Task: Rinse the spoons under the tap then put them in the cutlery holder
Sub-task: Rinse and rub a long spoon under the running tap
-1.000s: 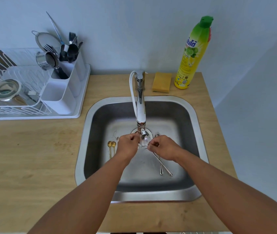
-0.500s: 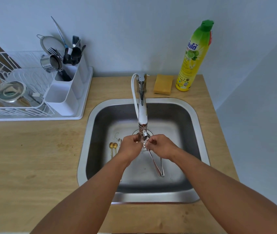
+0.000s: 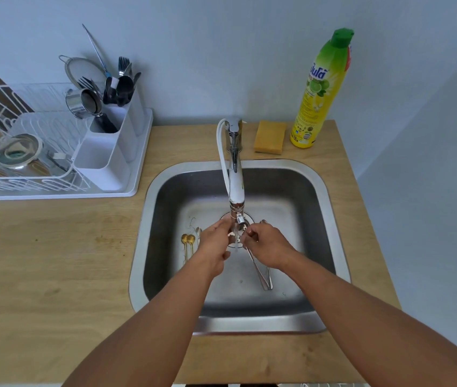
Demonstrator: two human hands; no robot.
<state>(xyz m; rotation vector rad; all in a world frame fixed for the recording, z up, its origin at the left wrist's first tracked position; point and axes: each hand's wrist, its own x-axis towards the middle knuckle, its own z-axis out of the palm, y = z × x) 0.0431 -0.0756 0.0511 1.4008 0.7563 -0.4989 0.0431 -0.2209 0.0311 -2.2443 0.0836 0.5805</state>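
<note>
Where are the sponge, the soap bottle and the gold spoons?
sponge (image 3: 269,137), head view, middle of its top face.
soap bottle (image 3: 315,107), head view, yellow label.
gold spoons (image 3: 188,239), head view, their bowls, in the sink.

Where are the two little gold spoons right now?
In the head view, the gold spoons lie side by side on the sink floor by its left wall, just left of the left hand.

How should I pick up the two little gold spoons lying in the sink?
Pinch the thin handles, coming straight down from above. The gold spoons lie flat on the floor of the sink, side by side, bowls toward the tap and handles toward you. The left hand is close on their right, and the sink wall is on their left, so above looks like the freest way in.
</note>
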